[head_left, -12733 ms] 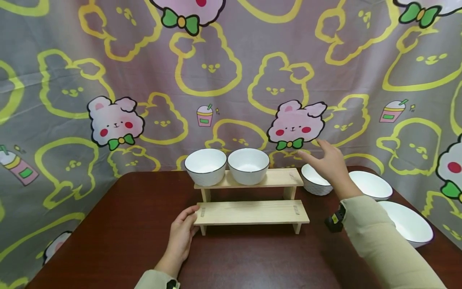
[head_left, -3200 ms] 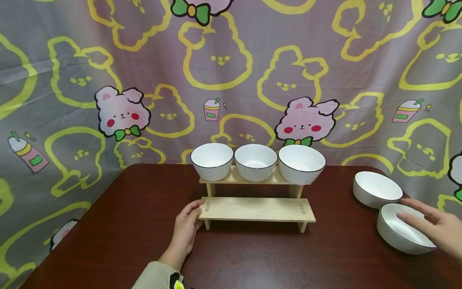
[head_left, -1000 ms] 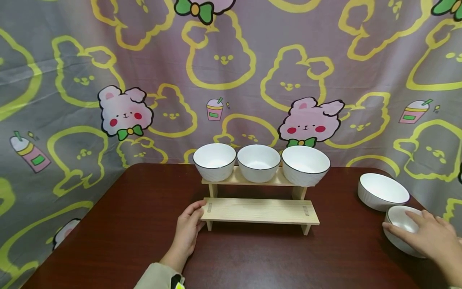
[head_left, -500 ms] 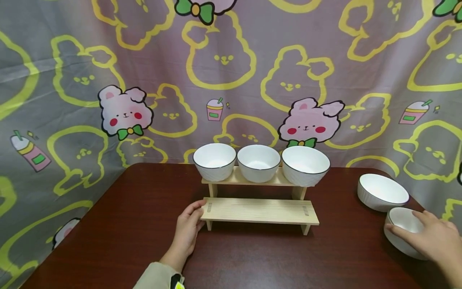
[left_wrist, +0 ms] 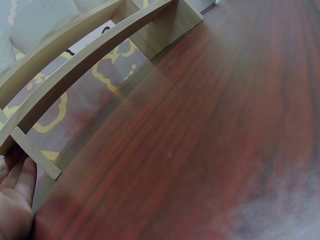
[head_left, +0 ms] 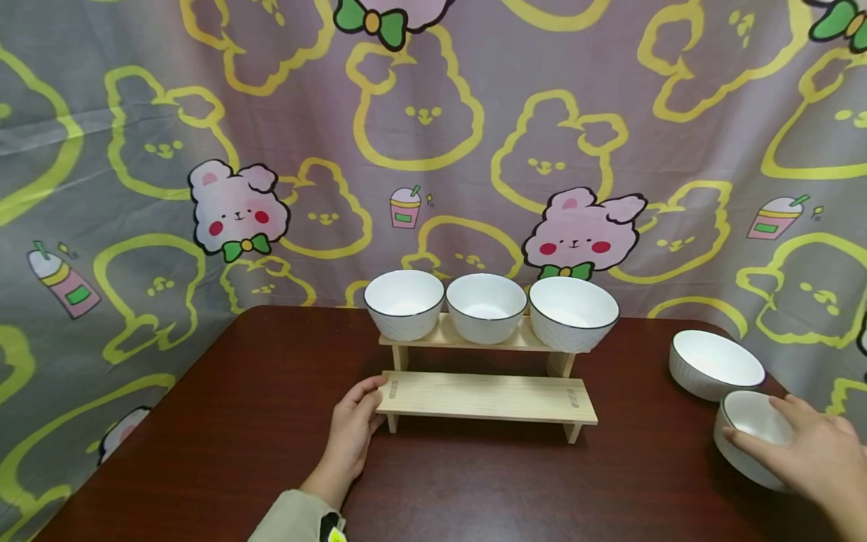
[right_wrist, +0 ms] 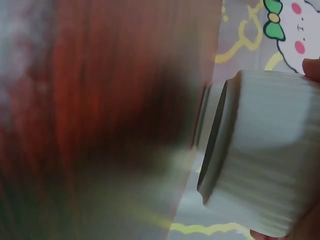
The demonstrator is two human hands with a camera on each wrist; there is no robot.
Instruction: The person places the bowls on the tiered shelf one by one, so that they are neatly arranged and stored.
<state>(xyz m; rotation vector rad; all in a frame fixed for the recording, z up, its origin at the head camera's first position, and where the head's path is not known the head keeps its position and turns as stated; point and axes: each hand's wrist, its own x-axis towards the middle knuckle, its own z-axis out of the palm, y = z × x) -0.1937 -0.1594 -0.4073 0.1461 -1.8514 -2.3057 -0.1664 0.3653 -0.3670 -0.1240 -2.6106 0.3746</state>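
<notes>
My left hand grips the left end of a two-tier wooden display stand, fingers at the lower shelf's edge. In the left wrist view part of that hand shows beside the stand's short leg. My right hand holds a white, dark-rimmed bowl at the right, thumb on the near side and fingers across the rim. The right wrist view shows this bowl's ribbed side and foot, with fingertips at two sides. Three white bowls stand in a row on the upper shelf: left, middle, right.
Another white bowl stands on the table just behind the held one, near the right edge. The dark red-brown table reaches back to a patterned curtain.
A third bowl has gone from the table onto the upper shelf's right end. My right hand has moved to the front right bowl and taken hold of it. The left hand stays on the stand.
</notes>
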